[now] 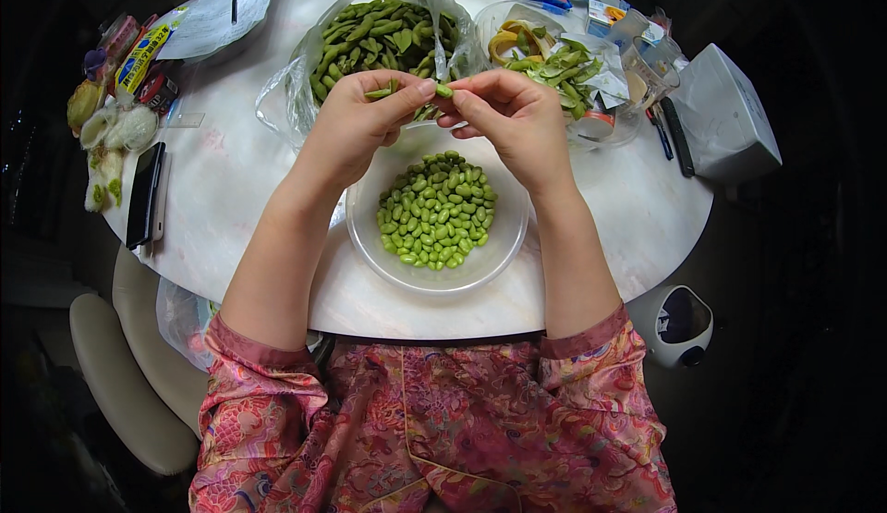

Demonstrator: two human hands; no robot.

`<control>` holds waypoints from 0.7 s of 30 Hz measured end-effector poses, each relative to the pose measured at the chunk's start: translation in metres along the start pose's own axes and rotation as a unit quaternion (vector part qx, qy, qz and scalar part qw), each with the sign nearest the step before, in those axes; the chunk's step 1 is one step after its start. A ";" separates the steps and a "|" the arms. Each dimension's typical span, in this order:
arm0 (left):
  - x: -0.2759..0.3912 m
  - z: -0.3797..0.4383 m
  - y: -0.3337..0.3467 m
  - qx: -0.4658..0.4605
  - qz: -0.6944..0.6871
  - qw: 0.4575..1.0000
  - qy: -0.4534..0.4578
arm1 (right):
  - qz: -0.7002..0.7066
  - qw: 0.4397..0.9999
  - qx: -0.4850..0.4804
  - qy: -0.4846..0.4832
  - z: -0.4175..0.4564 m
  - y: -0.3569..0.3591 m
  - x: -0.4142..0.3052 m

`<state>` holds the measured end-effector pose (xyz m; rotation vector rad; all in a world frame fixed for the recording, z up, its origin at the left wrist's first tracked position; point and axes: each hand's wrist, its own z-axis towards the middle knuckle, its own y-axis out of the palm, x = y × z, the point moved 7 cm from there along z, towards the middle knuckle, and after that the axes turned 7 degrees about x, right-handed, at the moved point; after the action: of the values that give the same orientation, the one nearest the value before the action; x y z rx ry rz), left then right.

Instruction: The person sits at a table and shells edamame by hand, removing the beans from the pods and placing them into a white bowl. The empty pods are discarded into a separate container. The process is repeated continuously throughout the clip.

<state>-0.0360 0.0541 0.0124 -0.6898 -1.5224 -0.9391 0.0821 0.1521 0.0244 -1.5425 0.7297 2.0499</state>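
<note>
My left hand [371,114] and my right hand [516,121] meet above the far rim of a translucent plastic bowl [513,263]. Between their fingertips is a green soybean pod [443,91], pinched from both sides. Another piece of pod [380,92] shows in the curled fingers of my left hand. Shelled green soybeans [438,211] lie in the bowl below. Behind my hands, a clear plastic bag [298,90] holds many whole pods [374,35]. Right of it, empty-looking pods [572,80] are heaped with a banana peel [509,38] in a clear container.
Papers with a pen [234,10], packaged goods and a smartphone [145,194] lie along the table's left side. A glass mug [655,73], a grey-white box [727,114] and a black long object [677,137] are at the right. Chairs [132,381] stand at the lower left.
</note>
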 end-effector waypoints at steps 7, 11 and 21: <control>0.000 0.000 0.003 0.004 0.026 1.000 0.014 | 0.002 0.999 0.030 0.019 0.001 -0.002 0.002; 0.000 0.000 0.001 0.021 0.061 0.998 0.012 | -0.059 0.997 0.040 -0.016 -0.002 0.000 -0.002; 0.007 -0.001 0.002 0.059 0.111 0.990 0.067 | -0.149 0.985 0.023 -0.079 -0.003 0.003 -0.006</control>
<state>-0.0351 0.0533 0.0195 -0.6803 -1.3411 -0.7072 0.0836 0.1472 0.0296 -1.3527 0.4509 1.8909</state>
